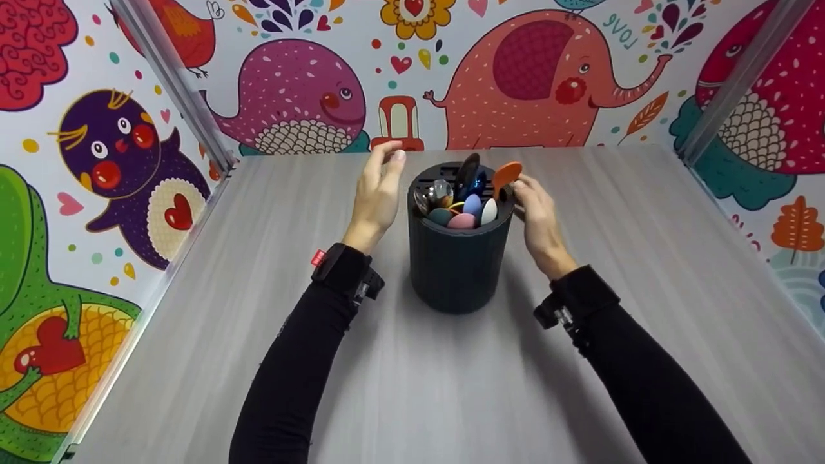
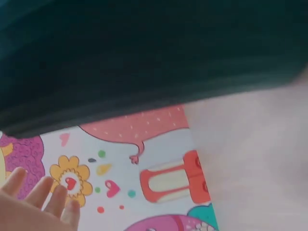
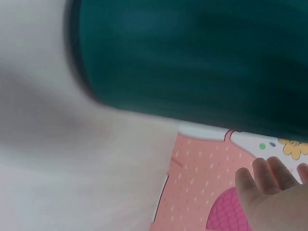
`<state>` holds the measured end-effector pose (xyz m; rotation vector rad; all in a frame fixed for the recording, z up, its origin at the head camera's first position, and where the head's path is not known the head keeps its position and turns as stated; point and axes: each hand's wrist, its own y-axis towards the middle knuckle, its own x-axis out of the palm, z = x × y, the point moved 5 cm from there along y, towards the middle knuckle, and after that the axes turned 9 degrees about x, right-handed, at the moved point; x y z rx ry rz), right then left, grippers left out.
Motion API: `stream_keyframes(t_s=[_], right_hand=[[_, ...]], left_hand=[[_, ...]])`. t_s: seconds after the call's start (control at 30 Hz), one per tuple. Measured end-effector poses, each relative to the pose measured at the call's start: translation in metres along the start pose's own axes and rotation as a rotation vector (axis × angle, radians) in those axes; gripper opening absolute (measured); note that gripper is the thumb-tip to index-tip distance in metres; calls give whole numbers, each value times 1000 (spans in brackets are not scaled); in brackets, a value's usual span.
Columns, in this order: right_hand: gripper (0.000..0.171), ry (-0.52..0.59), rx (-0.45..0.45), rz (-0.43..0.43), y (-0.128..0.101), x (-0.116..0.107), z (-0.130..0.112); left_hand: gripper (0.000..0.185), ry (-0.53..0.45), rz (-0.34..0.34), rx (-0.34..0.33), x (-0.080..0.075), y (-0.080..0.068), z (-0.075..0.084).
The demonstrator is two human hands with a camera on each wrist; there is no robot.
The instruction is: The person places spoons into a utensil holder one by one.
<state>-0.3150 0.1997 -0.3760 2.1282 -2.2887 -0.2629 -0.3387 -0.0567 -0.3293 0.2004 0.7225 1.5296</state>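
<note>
A dark round utensil holder [image 1: 459, 270] stands upright on the table, full of utensils. A metal spoon head [image 1: 441, 192], a black utensil head [image 1: 468, 173], an orange spoon head [image 1: 507, 175] and blue, pink, white and green rounded ends stick out of its slotted top. To the left of the holder is my left hand [image 1: 379, 193], raised with loosely bent fingers and a gap to the wall. On the other side my right hand [image 1: 540, 219] has its fingertips right at the rim, close to the orange spoon. In both wrist views the holder's side looms large, with relaxed fingers [image 3: 263, 178] below it.
The grey wood-grain table [image 1: 271, 258] spreads around the holder. Printed cartoon panels [image 1: 296, 96] enclose the back and sides, joined by metal corner posts [image 1: 174, 77]. Straps with small cameras sit on both wrists, over black sleeves [image 1: 283, 374].
</note>
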Motion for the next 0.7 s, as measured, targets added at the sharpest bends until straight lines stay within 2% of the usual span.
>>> stream_keyframes(t_s=[0.1,0.23,0.43,0.57,0.7], right_hand=[[55,-155,8,31,5,-11,0],[66,-424,28,28,9,-25,1],[79,-866,17,-25,15,-40,-3],[87,-1050,36,-49,17,-48,-2],[93,-1103,89,-78,19,-56,8]], left_hand=[[47,159,-23,-13,-7,3,-10],[52,397,-75,-26,-16,3,-27],[66,731,-276,-84,-27,0,-52],[72,835,-390,-153,-32,-7,-64],[76,878,-454,-194,-32,-12,-69]])
